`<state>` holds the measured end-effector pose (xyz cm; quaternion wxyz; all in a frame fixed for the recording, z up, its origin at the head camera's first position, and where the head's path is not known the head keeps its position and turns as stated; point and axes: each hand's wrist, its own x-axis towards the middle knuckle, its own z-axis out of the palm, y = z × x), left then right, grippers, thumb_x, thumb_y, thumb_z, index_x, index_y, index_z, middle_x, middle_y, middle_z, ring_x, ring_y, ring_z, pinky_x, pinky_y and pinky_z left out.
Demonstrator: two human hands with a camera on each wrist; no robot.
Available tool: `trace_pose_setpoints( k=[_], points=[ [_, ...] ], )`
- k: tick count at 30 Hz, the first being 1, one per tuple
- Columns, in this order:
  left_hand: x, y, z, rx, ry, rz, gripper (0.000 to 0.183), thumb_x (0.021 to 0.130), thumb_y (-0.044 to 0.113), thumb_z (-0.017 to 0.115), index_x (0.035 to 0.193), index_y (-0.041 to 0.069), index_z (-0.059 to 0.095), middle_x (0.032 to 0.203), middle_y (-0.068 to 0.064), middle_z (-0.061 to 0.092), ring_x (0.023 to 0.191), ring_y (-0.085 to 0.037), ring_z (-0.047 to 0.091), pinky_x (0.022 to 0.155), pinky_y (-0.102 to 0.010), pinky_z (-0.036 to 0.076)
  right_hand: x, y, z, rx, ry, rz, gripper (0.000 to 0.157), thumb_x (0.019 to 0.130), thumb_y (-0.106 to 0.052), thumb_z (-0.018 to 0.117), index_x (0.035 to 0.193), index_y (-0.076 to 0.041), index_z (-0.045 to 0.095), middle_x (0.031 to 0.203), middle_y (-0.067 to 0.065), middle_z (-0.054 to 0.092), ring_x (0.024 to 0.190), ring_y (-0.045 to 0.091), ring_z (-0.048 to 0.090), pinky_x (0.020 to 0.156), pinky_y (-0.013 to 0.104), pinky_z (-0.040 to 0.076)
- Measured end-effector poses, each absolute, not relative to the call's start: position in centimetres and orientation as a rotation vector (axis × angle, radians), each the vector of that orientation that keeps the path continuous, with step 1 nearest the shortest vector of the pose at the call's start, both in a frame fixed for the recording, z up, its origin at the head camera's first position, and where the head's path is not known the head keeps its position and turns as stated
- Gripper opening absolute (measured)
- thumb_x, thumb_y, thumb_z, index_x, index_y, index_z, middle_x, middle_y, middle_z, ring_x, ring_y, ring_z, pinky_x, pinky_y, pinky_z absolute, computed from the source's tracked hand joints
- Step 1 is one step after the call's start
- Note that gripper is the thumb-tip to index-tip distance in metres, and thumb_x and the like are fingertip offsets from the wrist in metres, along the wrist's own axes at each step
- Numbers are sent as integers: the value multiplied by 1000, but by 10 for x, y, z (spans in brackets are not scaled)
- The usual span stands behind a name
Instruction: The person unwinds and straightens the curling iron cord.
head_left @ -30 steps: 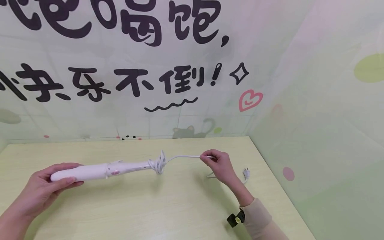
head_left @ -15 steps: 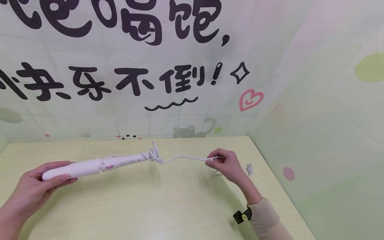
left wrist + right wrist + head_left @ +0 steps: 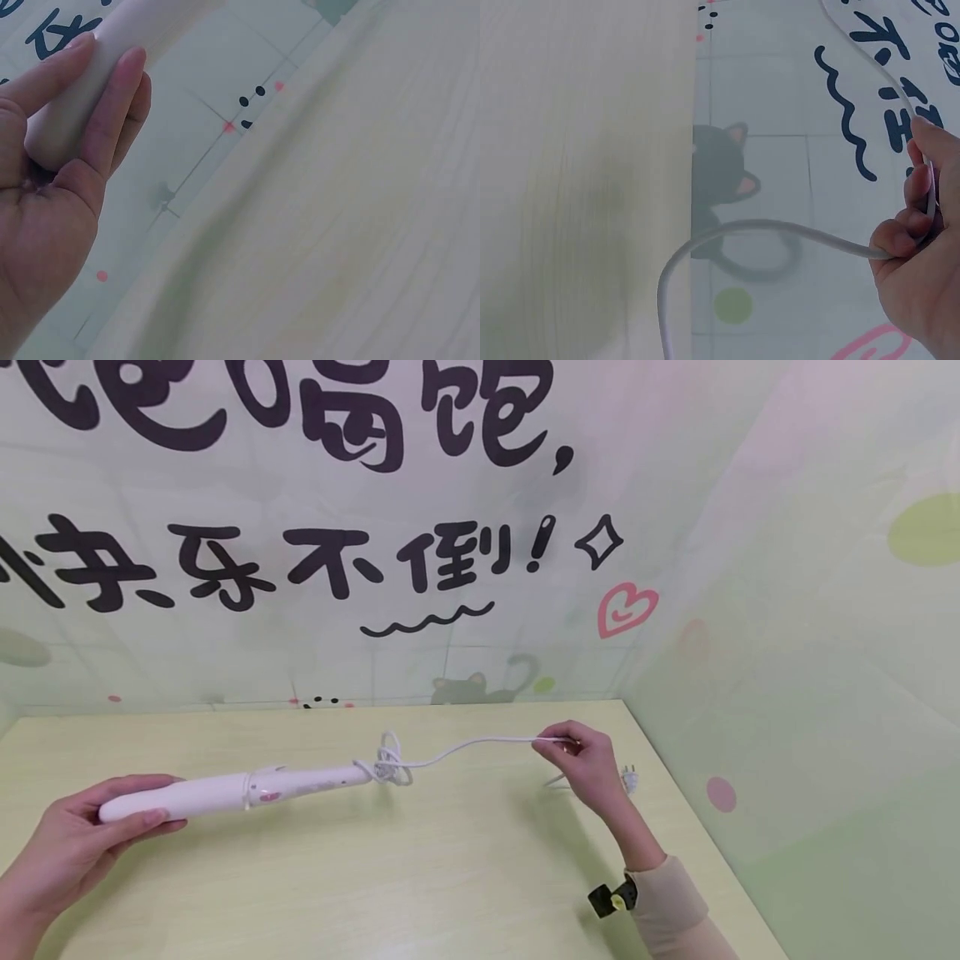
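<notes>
My left hand (image 3: 86,835) grips the rounded, thicker end of a white curling iron (image 3: 202,796), held level above the table. In the left wrist view, the thumb and fingers wrap around its smooth white barrel (image 3: 90,97). The slimmer handle, with a pink mark, points right. At its tip the white power cord (image 3: 472,741) is wound in a loose tangle (image 3: 388,766). My right hand (image 3: 585,764) pinches the cord on the right, and the stretch between has slight slack. In the right wrist view, the cord (image 3: 757,223) passes through the curled fingers and loops down.
Behind the right wrist, the two-pin plug (image 3: 630,778) is partly visible. A pale wooden table (image 3: 420,877) lies beneath both hands. Walls with printed lettering and drawings (image 3: 337,560) stand along its back and right sides.
My right hand has moved right along with the cord, lengthening the stretch from the tangle. The left hand and curling iron have shifted left. The tangle looks looser.
</notes>
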<state>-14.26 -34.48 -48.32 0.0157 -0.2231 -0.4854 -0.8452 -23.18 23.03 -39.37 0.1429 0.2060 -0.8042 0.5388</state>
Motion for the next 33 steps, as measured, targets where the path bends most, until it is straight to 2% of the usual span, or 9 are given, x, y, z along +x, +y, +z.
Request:
trace_pose_setpoints(
  k=[6,12,18,23,27,33],
  points=[
    [-140,-349,-485,-686,-1564,-2641,50,94,-35,33,132,-15,59,130,-16,67,110,-28,70,90,-46,61,-236,230,-395,514,-2248,1471,6,89,-3,80,92,1,76,85,13,72,72,7,63,61,13,54],
    [-137,-349,-486,-706,-1699,-2579,52,92,-35,37,133,-13,60,132,-11,67,107,-26,70,88,-46,62,-239,226,-395,396,-2164,1451,6,87,-1,82,89,2,77,82,16,74,70,3,62,60,9,52],
    [-134,-349,-487,-753,-1801,-2486,52,88,-38,40,132,-16,57,133,-10,66,107,-23,69,85,-48,63,-240,223,-396,232,-2175,1469,9,84,2,83,89,8,76,84,20,74,70,-2,65,64,9,57],
    [-134,-350,-487,-756,-1810,-2487,52,89,-38,39,133,-16,57,134,-10,65,109,-20,67,84,-48,63,-241,227,-398,230,-2197,1480,13,86,-5,83,91,6,78,85,17,75,73,-1,67,68,11,59],
    [-133,-351,-487,-737,-1753,-2525,52,89,-38,38,132,-17,58,133,-13,66,108,-24,69,85,-48,62,-245,234,-401,267,-2276,1509,14,88,-11,83,92,2,78,87,15,75,76,4,68,68,14,59],
    [-133,-355,-488,-730,-1583,-2600,53,89,-40,31,131,-20,55,131,-21,66,111,-27,68,87,-49,60,-248,246,-409,339,-2478,1601,14,96,-8,74,100,5,75,92,12,74,80,9,65,71,18,58]
  ],
)
